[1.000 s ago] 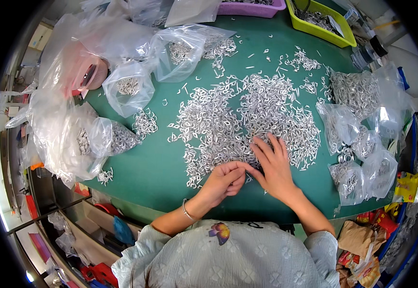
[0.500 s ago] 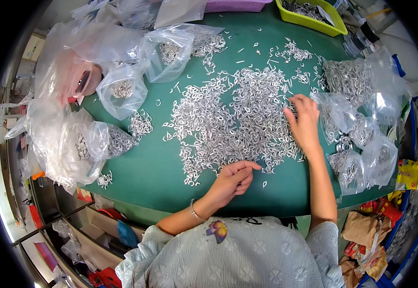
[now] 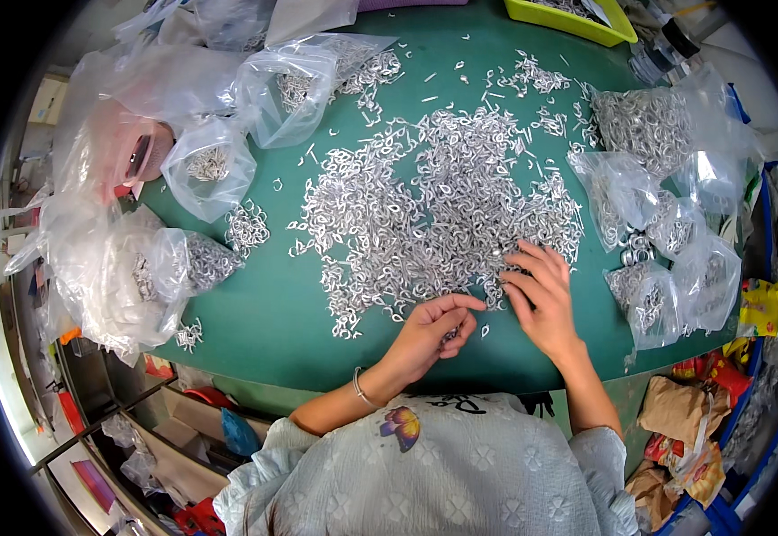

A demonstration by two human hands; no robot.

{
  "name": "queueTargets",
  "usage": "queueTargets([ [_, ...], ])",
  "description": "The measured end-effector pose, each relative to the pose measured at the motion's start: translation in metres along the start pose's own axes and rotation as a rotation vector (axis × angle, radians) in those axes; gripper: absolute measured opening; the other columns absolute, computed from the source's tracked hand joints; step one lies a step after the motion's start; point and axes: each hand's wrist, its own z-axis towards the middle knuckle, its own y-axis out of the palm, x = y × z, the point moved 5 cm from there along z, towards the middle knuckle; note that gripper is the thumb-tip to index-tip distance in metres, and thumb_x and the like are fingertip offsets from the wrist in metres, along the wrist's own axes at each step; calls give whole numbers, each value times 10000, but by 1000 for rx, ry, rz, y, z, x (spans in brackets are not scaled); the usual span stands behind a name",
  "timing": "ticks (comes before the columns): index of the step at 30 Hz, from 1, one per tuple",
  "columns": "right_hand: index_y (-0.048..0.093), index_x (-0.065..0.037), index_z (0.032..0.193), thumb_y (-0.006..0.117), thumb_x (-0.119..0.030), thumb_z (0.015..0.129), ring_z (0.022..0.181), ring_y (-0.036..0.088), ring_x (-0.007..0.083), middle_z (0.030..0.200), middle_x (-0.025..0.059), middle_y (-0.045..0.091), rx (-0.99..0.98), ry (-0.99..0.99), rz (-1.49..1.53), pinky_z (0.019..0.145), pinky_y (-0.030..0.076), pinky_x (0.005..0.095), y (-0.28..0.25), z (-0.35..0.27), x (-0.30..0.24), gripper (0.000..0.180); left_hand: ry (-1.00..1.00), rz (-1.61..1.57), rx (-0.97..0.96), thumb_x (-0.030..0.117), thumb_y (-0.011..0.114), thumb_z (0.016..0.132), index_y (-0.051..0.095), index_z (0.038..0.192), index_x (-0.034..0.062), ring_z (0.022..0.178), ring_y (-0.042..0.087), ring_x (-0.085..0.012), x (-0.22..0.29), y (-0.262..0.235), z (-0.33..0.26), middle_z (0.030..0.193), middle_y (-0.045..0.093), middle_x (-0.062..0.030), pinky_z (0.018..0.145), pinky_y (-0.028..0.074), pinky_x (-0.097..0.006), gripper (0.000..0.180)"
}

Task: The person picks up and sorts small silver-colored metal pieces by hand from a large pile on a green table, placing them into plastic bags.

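Note:
A wide pile of small silver metal pieces (image 3: 469, 192), many of them open loops or hooks, is spread over the green tabletop (image 3: 290, 322). At its near edge my left hand (image 3: 429, 335) is closed, index finger pointing right and the other fingers curled in. Something greyish shows in that curl, too small to make out. Just to its right, my right hand (image 3: 541, 299) bends over the near right part of the pile with fingers apart and fingertips among the pieces. One loose piece (image 3: 484, 331) lies between the hands, close to me.
Clear plastic bags of metal pieces stand on the left (image 3: 206, 170) and right (image 3: 643, 134). Small separate heaps include one at the left (image 3: 247, 227) and one at the far right (image 3: 541, 76). A yellow-green tray (image 3: 576, 29) sits at the far edge, near a clear bottle (image 3: 666, 54).
My right hand has moved from the pile's right side toward me and left, close to my left hand. Pieces now lie where it was. The whole view has shifted slightly.

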Motion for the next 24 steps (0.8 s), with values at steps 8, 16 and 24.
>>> queueTargets([
  [8,665,-47,912,734,-69,758,928,545,268,972,83,607,104,154,-54,815,405,388,-6,21,12,170,-29,9,-36,94,449,1006,590,1144,11,561,337,-50,-9,5,-1,704,441,14,474,257,-193,214],
  [16,662,-59,948,716,-141,781,971,511,241,1022,49,573,76,77,-360,849,343,415,11,26,-12,194,-55,-11,-32,89,447,1004,593,1150,4,560,340,-54,-13,11,-1,705,449,7,476,263,-194,224],
  [24,684,-70,985,708,-133,794,991,520,215,1052,35,603,106,177,-298,866,339,415,-8,-8,4,203,-21,-3,-39,100,453,996,577,1223,1,620,449,-77,-13,15,2,866,592,-47,538,359,-215,277],
])
